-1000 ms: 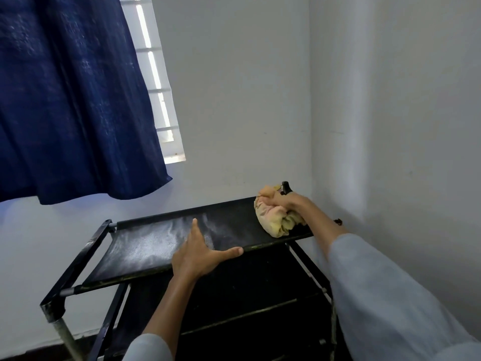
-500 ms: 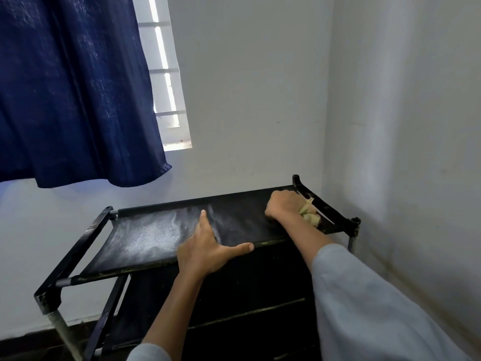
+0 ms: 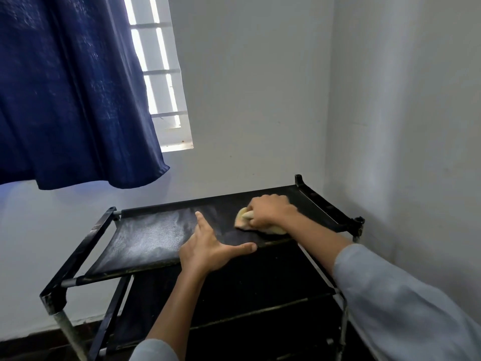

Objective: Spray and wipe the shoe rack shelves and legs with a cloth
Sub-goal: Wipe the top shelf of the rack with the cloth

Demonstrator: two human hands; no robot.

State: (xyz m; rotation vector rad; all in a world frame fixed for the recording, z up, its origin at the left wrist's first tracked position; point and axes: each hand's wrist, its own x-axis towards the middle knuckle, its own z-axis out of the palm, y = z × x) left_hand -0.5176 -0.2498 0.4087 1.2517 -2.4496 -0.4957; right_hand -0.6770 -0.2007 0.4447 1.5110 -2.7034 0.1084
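Top shelf [image 3: 156, 235] | cloth [image 3: 244, 221] bunched under gripping right hand [image 3: 270, 209] | left hand [image 3: 208, 250] flat, fingers spread

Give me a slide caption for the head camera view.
Right hand wipes the dusty top shelf with a yellow cloth while the left hand steadies it.
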